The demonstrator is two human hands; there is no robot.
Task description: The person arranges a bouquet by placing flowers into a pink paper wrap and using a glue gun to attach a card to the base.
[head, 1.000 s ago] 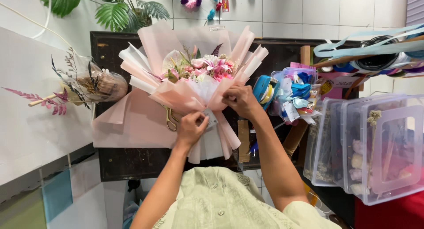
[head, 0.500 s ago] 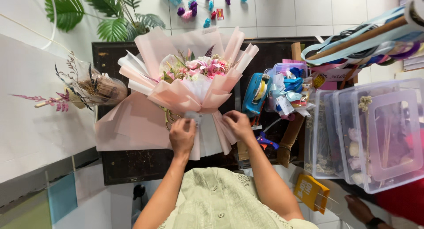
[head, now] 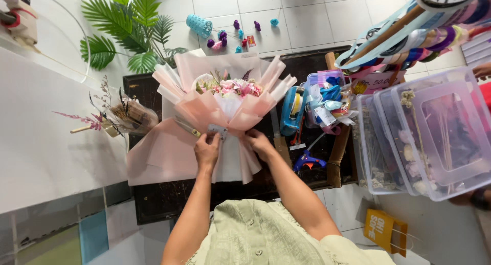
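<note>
**potted_fern:** So, left to right: feathery dried stems in a clear crinkly sleeve (head: 125,115) lie at the edge of the dark table (head: 153,203), with glossy palm fronds (head: 128,24) above. What's in the middle?

**ribbon_drawer:** Middle of the table is the bouquet (head: 227,98): matte pink paper folded in stiff pointed layers around small pink and white blooms, flaring into a wide fan at the bottom. Brass-coloured scissors (head: 186,127) rest on the paper.

**potted_fern:** And the hands?

**ribbon_drawer:** Left hand (head: 206,151) is at the narrow waist of the wrap, thumb and fingertips pinching a small grey rectangular piece (head: 217,129) against it. Right hand (head: 259,144) sits just beside it, fingers curled together and pressing the paper at the same waist.

**potted_fern:** Further right?

**ribbon_drawer:** A blue glue gun (head: 307,160), a bin of jumbled ribbons (head: 327,98), then see-through plastic boxes (head: 429,137) with rounded corners.
</note>
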